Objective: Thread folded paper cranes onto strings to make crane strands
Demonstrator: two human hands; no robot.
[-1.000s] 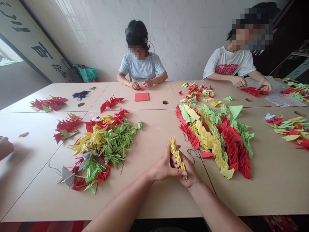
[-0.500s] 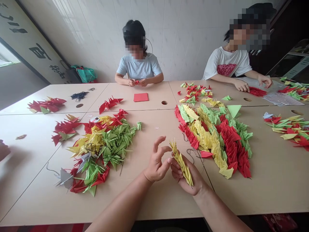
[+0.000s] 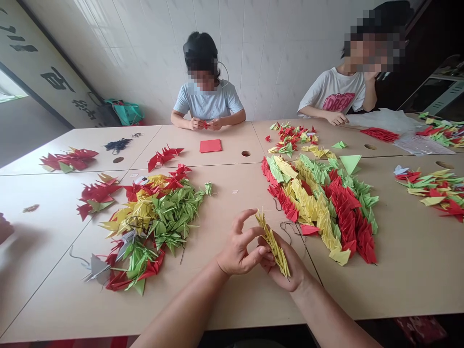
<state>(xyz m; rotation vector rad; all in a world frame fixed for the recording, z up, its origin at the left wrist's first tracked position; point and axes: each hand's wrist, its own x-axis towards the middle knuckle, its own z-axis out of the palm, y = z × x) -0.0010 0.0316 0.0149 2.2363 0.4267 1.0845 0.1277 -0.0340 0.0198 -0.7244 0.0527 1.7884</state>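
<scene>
In my right hand [image 3: 288, 270] lies a tightly stacked bundle of yellow folded paper pieces [image 3: 275, 251], slanting from upper left to lower right, its pointed tips upward. The fingers of that hand curl round its left side. My left hand [image 3: 241, 251] is at the left of the bundle, fingers bent and apart. Its index fingertip is at the bundle's top end and its thumb is close to the right fingers; I cannot tell whether it presses on the paper. A dark thread [image 3: 288, 227] lies on the table just beyond the right hand.
Left stands a heap of red, yellow, green and grey paper cranes [image 3: 177, 208]. Strung rows of folded paper [image 3: 319, 208] lie right. Across the table [image 3: 224, 299], one person [image 3: 206, 99] handles red paper beside a red paper stack [image 3: 210, 145]; another person [image 3: 335, 92] sits right.
My left hand has moved right, its index finger and thumb now closer to the bundle. The person at far right has raised one hand to the face.
</scene>
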